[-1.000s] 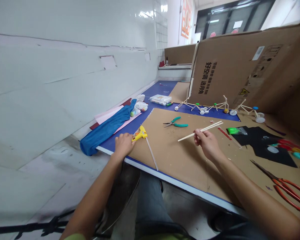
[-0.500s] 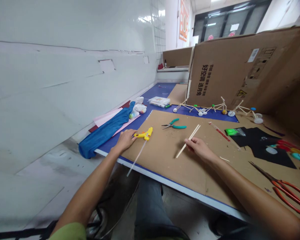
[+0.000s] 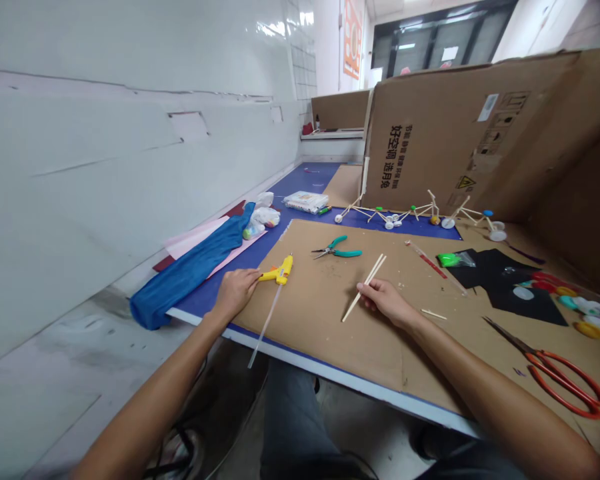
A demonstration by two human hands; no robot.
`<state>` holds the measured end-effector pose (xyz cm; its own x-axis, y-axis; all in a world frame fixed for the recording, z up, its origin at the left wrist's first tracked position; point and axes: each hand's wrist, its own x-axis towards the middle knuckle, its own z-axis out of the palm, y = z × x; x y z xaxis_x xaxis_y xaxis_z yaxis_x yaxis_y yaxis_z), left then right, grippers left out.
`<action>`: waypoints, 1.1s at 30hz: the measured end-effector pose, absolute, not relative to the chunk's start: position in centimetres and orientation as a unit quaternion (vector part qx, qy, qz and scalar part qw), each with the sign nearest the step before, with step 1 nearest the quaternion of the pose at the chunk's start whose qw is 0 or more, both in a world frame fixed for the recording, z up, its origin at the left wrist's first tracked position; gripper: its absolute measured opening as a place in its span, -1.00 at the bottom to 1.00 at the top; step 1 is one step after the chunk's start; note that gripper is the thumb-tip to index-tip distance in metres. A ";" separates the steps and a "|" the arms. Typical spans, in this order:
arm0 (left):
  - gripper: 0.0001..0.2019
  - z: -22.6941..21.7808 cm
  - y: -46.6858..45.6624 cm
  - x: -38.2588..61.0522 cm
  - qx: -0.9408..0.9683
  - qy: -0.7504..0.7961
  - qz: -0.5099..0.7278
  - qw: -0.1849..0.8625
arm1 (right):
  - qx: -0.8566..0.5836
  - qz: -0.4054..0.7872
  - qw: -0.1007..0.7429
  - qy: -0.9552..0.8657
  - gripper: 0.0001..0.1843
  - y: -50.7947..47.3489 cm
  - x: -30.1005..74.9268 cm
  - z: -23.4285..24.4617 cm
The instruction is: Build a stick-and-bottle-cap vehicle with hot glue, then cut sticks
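In the head view, the left hand (image 3: 237, 292) has its fingers closed on the handle end of the yellow glue gun (image 3: 283, 270), at the left of the cardboard sheet (image 3: 320, 313), and the clear glue stick (image 3: 263, 333) reaches from it past the near table edge (image 3: 330, 373), so the forearm or the leg could, I think, knock this stick and turn the nozzle. The right hand (image 3: 384, 300), to the right, pinches two thin wooden sticks (image 3: 351, 307) together, slanting above the sheet; because only fingertips hold them, one stick could slip or cross the other.
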<state>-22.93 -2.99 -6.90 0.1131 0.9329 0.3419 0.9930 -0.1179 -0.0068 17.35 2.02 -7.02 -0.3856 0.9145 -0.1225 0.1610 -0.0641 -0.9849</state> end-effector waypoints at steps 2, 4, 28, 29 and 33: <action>-0.65 -6.9 -3.1 -23.0 -0.744 -0.646 -0.118 0.125 | -0.447 0.577 0.329 -0.599 -0.49 2.0 17.4 -7.1; -0.65 -6.9 -3.2 -22.9 -0.750 -0.640 -0.107 0.130 | -0.452 0.574 0.329 -0.598 -0.48 2.0 17.4 -7.0; -0.62 -1.3 -0.6 -15.6 -0.767 -0.614 -0.186 -0.004 | -0.391 0.582 0.286 -0.653 -0.51 1.7 17.5 -6.8; -0.62 -0.9 0.1 -13.2 -0.773 -0.592 -0.216 -0.074 | -0.383 0.578 0.286 -0.662 -0.50 1.7 17.5 -6.7; -0.61 -0.4 3.3 -3.2 -0.792 -0.450 -0.259 -0.322 | -0.350 0.560 0.286 -0.694 -0.51 1.9 18.1 -5.4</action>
